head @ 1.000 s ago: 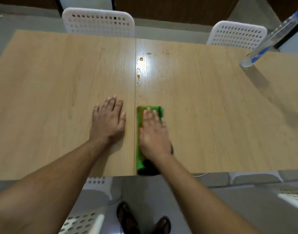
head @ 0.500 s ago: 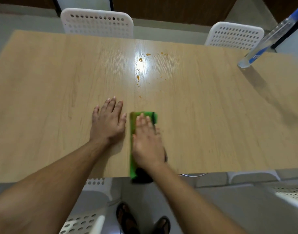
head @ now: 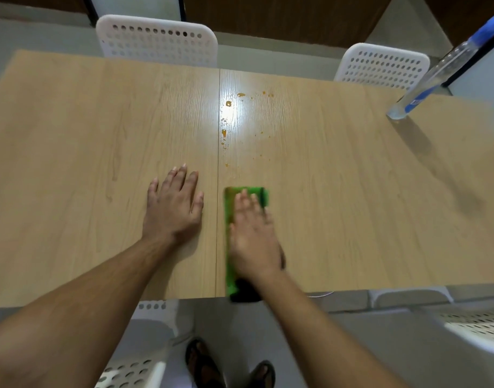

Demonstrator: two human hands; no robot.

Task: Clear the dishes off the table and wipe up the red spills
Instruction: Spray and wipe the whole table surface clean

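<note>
Nearest the camera, below the table's front edge, two sandalled feet (head: 229, 371) stand on the grey floor, with parts of white perforated chairs to either side. On the wooden table (head: 72, 163) both forearms reach forward. The left hand (head: 173, 208) lies flat, palm down, fingers straight and slightly spread, holding nothing, just left of the seam that runs down the tabletop. Just right of that seam the right hand (head: 253, 236) presses flat on a folded green cloth (head: 230, 208); its grip is open, fingers straight and together on the fabric rather than curled round it, though motion blur makes the fingertips hard to read. The cloth runs lengthwise away from the person, its near end hanging dark over the table's front edge and its far end showing past the fingertips. Beyond the cloth, apart from it, orange-red spill spots (head: 226, 119) lie scattered along the seam and to its right, around a bright glare patch. Farther right, well apart, a clear water bottle (head: 425, 88) with a blue cap and label stands on the table. Behind the far edge are two white perforated chair backs (head: 156, 40).
</note>
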